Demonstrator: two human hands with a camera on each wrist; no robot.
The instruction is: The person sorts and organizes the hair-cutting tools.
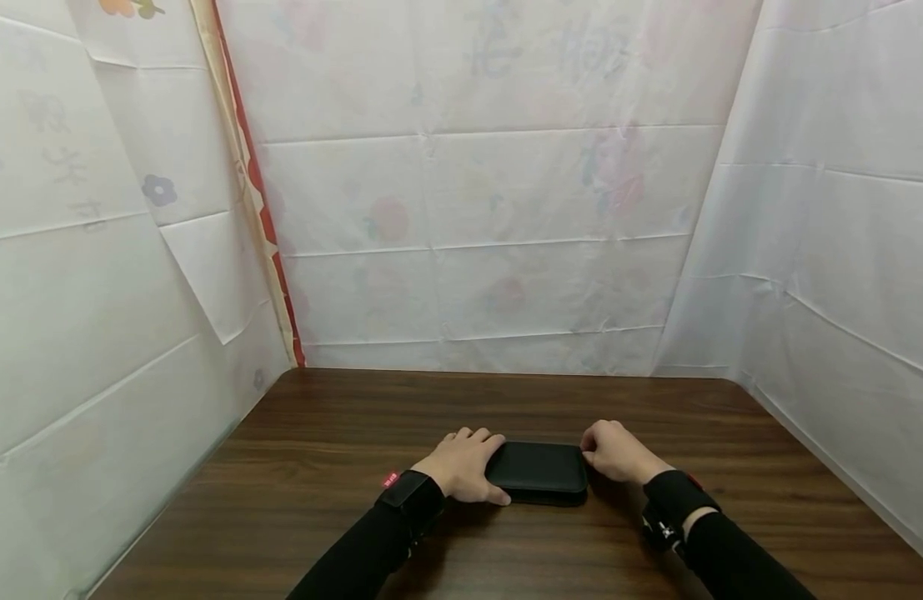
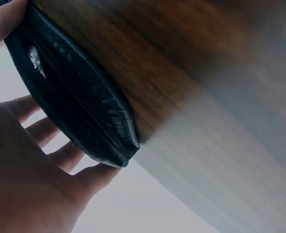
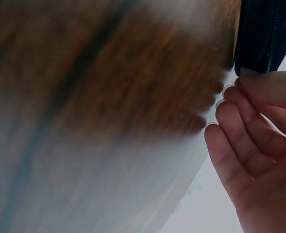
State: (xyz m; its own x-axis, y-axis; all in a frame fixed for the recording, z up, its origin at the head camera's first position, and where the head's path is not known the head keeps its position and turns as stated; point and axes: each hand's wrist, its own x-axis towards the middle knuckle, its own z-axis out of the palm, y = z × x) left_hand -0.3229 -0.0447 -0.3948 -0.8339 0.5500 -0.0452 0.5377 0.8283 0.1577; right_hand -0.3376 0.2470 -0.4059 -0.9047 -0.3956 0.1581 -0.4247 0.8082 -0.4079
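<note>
The black case (image 1: 538, 467) lies on the brown table (image 1: 356, 417), in front of the person and between both hands. Its left end is held by the left hand (image 1: 461, 468), the fingers spread along one side and the thumb set against the near edge — a wide, spanning grip, opened about as far as the case demands. Its right end is pinched by the right hand (image 1: 617, 450), thumb and forefinger brought close together, the other fingers bent alongside; whether a zip tab or only the corner is caught there cannot be told.

The zip (image 2: 100, 127) is shown in the left wrist view, with a pale, shiny bit (image 2: 36, 60) glimpsed by it; how far it is undone is hard to judge. For clean zip work, the left end is best kept firmly anchored, the pinch held small, and the pull drawn along the line of teeth rather than upward. At the rounded corner the pace should be eased, since a snag seems likeliest there.

The long axis is laid left to right, across the person's front, the case resting flat with its broad face upward — its ends pointed at the two hands.
</note>
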